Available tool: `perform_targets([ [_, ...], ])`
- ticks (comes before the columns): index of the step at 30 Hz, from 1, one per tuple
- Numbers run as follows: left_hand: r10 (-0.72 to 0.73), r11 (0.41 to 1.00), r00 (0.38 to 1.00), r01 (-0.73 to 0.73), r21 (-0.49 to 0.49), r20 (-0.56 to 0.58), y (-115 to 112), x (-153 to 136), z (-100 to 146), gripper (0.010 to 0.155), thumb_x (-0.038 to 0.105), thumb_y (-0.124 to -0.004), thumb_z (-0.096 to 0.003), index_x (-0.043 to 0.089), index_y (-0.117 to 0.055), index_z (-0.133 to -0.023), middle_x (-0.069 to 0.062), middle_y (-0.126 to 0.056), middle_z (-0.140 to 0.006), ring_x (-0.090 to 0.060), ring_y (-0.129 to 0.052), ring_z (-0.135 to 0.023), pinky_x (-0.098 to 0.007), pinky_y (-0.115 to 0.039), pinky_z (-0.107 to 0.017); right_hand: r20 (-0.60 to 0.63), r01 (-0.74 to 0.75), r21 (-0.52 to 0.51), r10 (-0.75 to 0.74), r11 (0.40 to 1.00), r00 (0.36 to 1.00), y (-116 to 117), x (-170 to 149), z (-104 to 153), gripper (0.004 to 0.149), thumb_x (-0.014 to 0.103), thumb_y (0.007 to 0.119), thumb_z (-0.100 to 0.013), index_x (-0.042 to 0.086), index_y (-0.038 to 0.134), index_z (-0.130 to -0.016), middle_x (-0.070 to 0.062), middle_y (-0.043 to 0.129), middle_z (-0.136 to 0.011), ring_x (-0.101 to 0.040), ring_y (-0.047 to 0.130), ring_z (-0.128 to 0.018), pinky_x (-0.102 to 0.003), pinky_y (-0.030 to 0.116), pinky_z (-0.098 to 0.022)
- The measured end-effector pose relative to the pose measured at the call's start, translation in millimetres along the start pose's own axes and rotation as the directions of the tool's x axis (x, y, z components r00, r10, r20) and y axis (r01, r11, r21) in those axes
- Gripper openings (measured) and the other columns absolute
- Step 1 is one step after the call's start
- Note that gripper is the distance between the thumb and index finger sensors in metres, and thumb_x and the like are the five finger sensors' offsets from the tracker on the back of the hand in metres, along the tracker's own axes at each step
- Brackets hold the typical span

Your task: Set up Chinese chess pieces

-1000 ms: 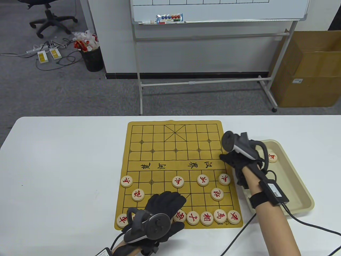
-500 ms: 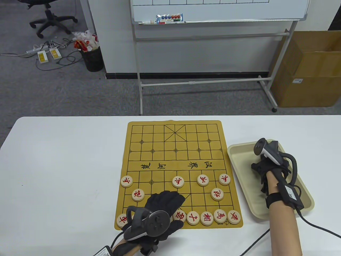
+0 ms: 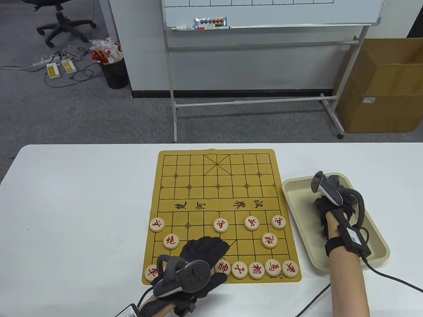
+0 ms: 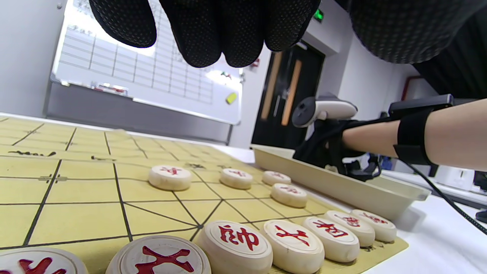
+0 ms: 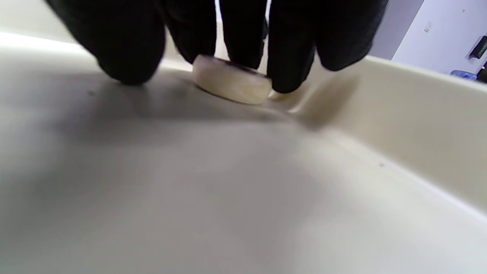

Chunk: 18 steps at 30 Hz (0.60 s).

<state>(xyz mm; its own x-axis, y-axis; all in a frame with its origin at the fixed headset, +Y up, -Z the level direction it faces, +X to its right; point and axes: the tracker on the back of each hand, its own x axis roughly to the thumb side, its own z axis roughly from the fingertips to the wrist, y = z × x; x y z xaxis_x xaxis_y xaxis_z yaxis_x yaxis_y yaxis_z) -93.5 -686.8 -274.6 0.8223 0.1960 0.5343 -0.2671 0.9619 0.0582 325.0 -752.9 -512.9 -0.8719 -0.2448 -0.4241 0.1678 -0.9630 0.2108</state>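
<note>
The yellow chess board (image 3: 214,171) holds red-lettered wooden pieces on its near half: a soldier row (image 3: 220,225), two cannons (image 3: 171,242) and a back row (image 3: 256,270). My left hand (image 3: 205,251) lies palm down on the near middle of the board and holds nothing; it covers part of the back row. My right hand (image 3: 333,201) is inside the beige tray (image 3: 297,194) and hides the piece there. In the right wrist view my fingertips (image 5: 243,49) touch the top and edge of that one chess piece (image 5: 232,82). The thumb stands a little to its left.
The tray (image 5: 399,114) lies right of the board, its raised wall close around my right hand. A cable (image 3: 390,277) runs from my right wrist across the table. The board's far half shows bare grid lines. A whiteboard stand (image 3: 251,102) stands beyond the table.
My right hand moved from the board's right edge into the tray and settled over the piece there, now hiding it from above. My left hand has not moved.
</note>
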Motion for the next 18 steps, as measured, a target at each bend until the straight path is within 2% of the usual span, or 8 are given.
perform_targets([
  [2, -0.001, 1.0, 1.0, 0.001, -0.002, 0.001, -0.2, 0.1, -0.1, 0.081, 0.06, -0.074, -0.0349, 0.03, -0.054, -0.107, 0.0, -0.063, -0.114, -0.028, -0.067, -0.108, -0.059, -0.059, -0.077, -0.002, -0.025, -0.005, 0.025, 1.0, 1.0, -0.7, 0.5, 0.4, 0.069, 0.043, 0.082, -0.045, 0.025, 0.06, -0.108, -0.007, 0.069, -0.112, -0.033, 0.084, -0.092, -0.054, 0.067, -0.071],
  [6, -0.002, 1.0, 1.0, 0.002, -0.004, 0.001, -0.5, 0.2, -0.2, 0.08, 0.06, -0.074, -0.0349, 0.03, -0.054, -0.107, 0.0, -0.063, -0.114, -0.027, -0.067, -0.108, -0.059, -0.059, -0.077, -0.001, -0.004, 0.038, 0.004, 0.999, 1.0, -2.3, -2.2, 1.8, 0.069, 0.043, 0.082, -0.045, 0.021, 0.062, -0.108, -0.016, 0.074, -0.106, -0.028, 0.092, -0.081, -0.05, 0.072, -0.069],
  [8, -0.003, 1.0, 1.0, 0.003, -0.006, 0.001, -0.8, 0.2, -0.2, 0.08, 0.06, -0.074, -0.0349, 0.03, -0.054, -0.107, 0.0, -0.063, -0.114, -0.027, -0.067, -0.108, -0.059, -0.059, -0.077, 0.001, 0.024, 0.064, -0.024, 0.998, 1.0, -2.9, -3.8, 2.0, 0.07, 0.043, 0.082, -0.045, 0.02, 0.062, -0.108, -0.018, 0.075, -0.105, -0.03, 0.095, -0.08, -0.05, 0.075, -0.067],
  [14, -0.004, 1.0, 1.0, 0.004, -0.008, 0.002, -1.3, 0.9, -0.3, 0.08, 0.06, -0.074, -0.0349, 0.03, -0.054, -0.107, 0.0, -0.063, -0.114, -0.027, -0.067, -0.108, -0.059, -0.059, -0.077, 0.017, -0.004, 0.048, 0.003, 0.999, 1.0, -5.0, -1.5, 5.7, 0.071, 0.042, 0.085, -0.043, 0.018, 0.063, -0.107, -0.019, 0.081, -0.101, -0.031, 0.097, -0.077, -0.053, 0.076, -0.066],
  [18, 0.0, 1.0, 1.0, 0.0, -0.004, 0.002, -1.6, 0.6, -0.3, 0.081, 0.06, -0.074, -0.0349, 0.03, -0.054, -0.107, 0.0, -0.063, -0.114, -0.027, -0.067, -0.108, -0.059, -0.059, -0.077, 0.071, 0.058, 0.047, -0.061, 0.997, 0.996, -23.9, -4.4, 21.7, 0.072, 0.045, 0.081, -0.045, 0.015, 0.061, -0.108, -0.02, 0.082, -0.099, -0.032, 0.1, -0.074, -0.054, 0.077, -0.065],
])
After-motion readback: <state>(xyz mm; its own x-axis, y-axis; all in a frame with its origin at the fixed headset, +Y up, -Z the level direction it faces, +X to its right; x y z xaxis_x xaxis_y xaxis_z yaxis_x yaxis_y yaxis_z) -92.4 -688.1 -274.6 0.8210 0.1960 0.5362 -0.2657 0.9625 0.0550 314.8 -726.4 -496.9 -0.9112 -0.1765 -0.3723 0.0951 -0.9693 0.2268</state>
